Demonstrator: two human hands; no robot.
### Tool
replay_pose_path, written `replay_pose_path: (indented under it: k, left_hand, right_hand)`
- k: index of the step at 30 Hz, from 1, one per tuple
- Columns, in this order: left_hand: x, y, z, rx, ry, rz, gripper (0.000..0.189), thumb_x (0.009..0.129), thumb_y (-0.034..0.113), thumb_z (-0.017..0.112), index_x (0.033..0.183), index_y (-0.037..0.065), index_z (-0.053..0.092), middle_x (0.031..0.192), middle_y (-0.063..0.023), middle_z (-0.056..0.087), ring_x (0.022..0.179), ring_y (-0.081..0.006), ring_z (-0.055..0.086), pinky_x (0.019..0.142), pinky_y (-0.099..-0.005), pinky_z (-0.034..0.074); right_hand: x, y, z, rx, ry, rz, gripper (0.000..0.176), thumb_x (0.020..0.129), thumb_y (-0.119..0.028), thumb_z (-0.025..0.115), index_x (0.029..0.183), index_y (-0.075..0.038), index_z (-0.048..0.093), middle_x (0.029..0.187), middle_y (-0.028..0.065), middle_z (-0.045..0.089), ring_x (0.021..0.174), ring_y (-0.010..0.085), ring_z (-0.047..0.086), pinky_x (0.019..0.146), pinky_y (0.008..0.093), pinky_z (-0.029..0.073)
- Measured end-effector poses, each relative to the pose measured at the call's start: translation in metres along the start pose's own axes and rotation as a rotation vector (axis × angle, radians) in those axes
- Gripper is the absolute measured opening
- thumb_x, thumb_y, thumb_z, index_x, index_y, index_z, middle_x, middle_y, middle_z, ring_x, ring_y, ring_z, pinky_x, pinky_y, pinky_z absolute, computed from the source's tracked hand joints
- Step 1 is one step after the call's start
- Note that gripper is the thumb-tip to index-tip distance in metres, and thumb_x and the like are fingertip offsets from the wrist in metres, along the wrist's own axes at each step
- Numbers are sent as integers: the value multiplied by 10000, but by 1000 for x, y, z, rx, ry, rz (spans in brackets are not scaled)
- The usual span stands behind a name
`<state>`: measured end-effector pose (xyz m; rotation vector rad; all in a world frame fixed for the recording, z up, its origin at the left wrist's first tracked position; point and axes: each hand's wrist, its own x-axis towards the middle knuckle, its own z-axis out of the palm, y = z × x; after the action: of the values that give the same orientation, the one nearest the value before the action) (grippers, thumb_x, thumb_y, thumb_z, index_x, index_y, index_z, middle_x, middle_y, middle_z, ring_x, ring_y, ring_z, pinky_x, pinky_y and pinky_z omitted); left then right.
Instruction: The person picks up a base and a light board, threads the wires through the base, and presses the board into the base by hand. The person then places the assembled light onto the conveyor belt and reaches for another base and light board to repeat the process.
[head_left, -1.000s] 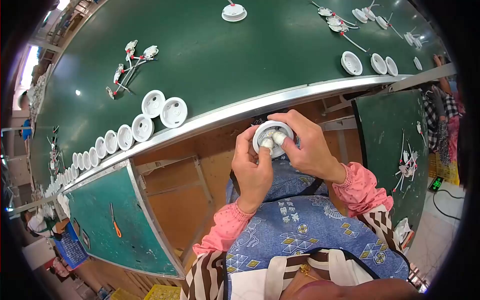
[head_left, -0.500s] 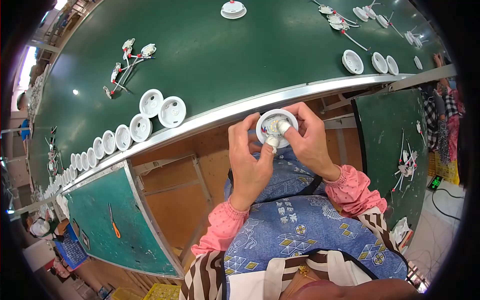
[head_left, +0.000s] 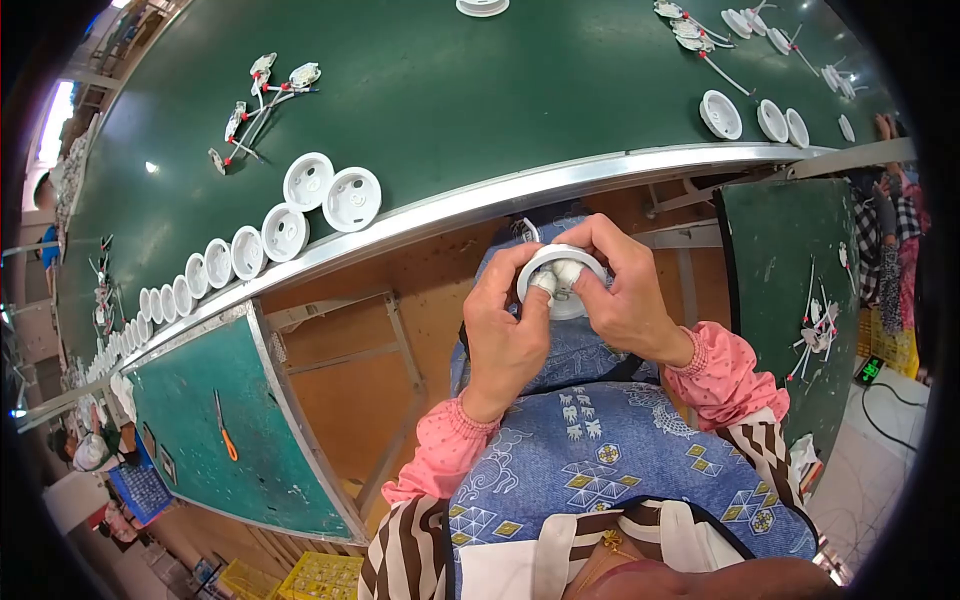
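White round housing (head_left: pixel 571 309), tipped further than before, is pinched between both hands (head_left: pixel 507 338) (head_left: pixel 635 308).

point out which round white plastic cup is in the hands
It's the round white plastic cup gripped by the left hand and right hand, both white-wrapped thumbs inside; the other such cups rest on the green table.

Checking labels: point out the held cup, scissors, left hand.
Held cup (head_left: pixel 561 254): head view, upper rim.
Scissors (head_left: pixel 225 430): head view, where handle meets blades.
Left hand (head_left: pixel 507 345): head view, middle of the hand.
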<state>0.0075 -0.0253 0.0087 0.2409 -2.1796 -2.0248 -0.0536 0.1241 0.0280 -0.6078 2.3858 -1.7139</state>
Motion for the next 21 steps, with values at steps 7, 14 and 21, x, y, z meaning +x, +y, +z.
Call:
replay_pose_path:
  k: [7, 14, 21]
  left_hand:
    - [16, -15, -9, -30, -112, -95, 268, 918, -63, 601, 1177, -17, 653, 1023, -54, 666, 912, -97, 624, 757, -252, 514]
    - [9, -6, -4, -85, -5, -52, 351, 954, -10, 583, 1301, -23, 639, 1132, -57, 677, 1010, -114, 647, 858, -248, 530]
    - [7, -7, -5, 144, 86, 78, 325, 907, -26, 569, 1198, 7, 710, 1002, -38, 678, 860, -87, 623, 706, -237, 498]
  right_hand:
    - [-4, 22, 25, 216, 163, 75, 123, 887, 33, 621, 1010, 22, 620, 872, 80, 696, 788, 120, 672, 685, 281, 526]
    - [-3, 20, 27, 319, 201, 114, 137, 907, 29, 596, 1042, 26, 620, 936, 73, 706, 823, 101, 673, 722, 266, 539]
    - [-6, 17, 32, 288, 191, 79, 152, 899, 37, 600, 1050, 27, 616, 940, 86, 701, 832, 114, 677, 725, 273, 539]
